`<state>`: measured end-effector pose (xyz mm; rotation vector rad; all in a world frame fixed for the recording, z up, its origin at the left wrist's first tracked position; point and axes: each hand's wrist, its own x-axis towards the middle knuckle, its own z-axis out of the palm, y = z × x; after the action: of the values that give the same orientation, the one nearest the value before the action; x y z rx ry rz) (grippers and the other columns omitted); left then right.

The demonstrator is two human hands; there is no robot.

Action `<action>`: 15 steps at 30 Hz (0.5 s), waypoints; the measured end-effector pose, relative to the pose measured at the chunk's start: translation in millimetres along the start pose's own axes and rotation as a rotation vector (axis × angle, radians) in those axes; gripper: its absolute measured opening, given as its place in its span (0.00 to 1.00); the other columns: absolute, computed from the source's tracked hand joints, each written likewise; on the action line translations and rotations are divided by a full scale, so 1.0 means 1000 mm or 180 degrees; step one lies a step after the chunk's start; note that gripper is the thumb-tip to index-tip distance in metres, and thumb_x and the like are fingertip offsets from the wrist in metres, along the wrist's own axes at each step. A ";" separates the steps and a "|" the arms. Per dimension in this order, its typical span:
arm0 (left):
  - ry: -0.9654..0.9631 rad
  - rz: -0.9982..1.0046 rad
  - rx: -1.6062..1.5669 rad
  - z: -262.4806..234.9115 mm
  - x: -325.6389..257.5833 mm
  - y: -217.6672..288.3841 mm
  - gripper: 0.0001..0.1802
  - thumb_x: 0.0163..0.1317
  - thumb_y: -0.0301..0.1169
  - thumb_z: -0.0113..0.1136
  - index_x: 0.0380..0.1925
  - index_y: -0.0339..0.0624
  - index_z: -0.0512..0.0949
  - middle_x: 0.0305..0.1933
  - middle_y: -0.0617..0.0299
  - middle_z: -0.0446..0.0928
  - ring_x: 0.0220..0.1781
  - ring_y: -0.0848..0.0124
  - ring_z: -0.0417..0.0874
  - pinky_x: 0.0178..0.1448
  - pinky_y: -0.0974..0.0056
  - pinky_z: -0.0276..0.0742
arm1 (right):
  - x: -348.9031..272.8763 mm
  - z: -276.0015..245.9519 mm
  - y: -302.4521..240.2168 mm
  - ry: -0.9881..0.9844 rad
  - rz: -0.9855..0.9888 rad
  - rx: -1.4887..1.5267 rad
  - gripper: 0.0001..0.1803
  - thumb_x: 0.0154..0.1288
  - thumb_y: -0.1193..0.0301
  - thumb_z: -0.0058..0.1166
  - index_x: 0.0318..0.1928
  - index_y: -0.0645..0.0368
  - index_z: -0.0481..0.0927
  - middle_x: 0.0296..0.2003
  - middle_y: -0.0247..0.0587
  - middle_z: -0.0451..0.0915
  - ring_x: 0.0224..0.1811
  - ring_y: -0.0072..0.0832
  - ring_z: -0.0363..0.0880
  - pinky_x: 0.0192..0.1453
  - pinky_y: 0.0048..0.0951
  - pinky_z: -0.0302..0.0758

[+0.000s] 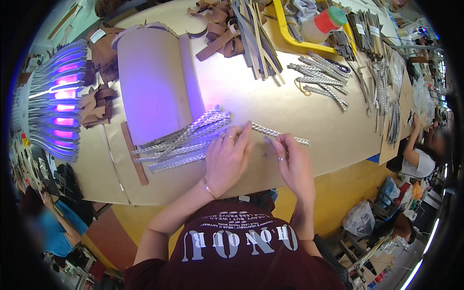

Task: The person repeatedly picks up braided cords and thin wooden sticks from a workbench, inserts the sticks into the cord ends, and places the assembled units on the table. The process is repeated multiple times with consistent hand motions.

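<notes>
A short silver braided strap runs between my two hands, just above the table. My left hand is closed, its fingertips pinching the strap's left end. My right hand is closed too, thumb and forefinger together beside the strap's middle. A small greyish tip shows at that thumb, too small to name. Behind the right fingers the strap's far end sticks out to the right. Next to my left hand, partly under it, lies a loose bundle of silver braided straps.
A large brown roll lies beyond the bundle. A second pile of braided straps lies far right, near a yellow tray with a red-and-green jar. Brown strips lie at the back. A grey slatted rack stands left.
</notes>
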<state>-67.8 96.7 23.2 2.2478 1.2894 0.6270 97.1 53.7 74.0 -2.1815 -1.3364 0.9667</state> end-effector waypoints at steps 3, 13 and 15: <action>-0.0157 0.0047 0.0338 0.004 0.003 -0.005 0.26 0.57 0.33 0.66 0.57 0.42 0.78 0.45 0.61 0.73 0.41 0.61 0.76 0.43 0.57 0.74 | 0.015 0.011 -0.001 -0.0090 -0.0027 -0.0176 0.10 0.73 0.69 0.54 0.40 0.64 0.77 0.24 0.45 0.78 0.24 0.33 0.77 0.31 0.33 0.72; -0.0332 0.0325 0.1367 0.016 -0.007 -0.003 0.26 0.60 0.39 0.63 0.58 0.41 0.77 0.46 0.62 0.73 0.44 0.66 0.75 0.47 0.61 0.72 | 0.032 0.030 0.005 0.0050 -0.0167 -0.0133 0.11 0.73 0.66 0.53 0.38 0.63 0.78 0.21 0.45 0.78 0.21 0.36 0.77 0.30 0.33 0.72; -0.0377 0.0355 0.1374 0.015 -0.006 -0.003 0.27 0.61 0.38 0.63 0.59 0.40 0.76 0.47 0.61 0.73 0.44 0.65 0.75 0.47 0.61 0.72 | 0.033 0.028 0.003 0.0024 -0.0133 -0.0235 0.11 0.72 0.66 0.54 0.38 0.63 0.79 0.21 0.45 0.79 0.22 0.37 0.78 0.30 0.33 0.72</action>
<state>-63.3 90.2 8.6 2.6719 1.3467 0.2618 88.3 81.2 40.9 -2.1995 -1.4298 0.9062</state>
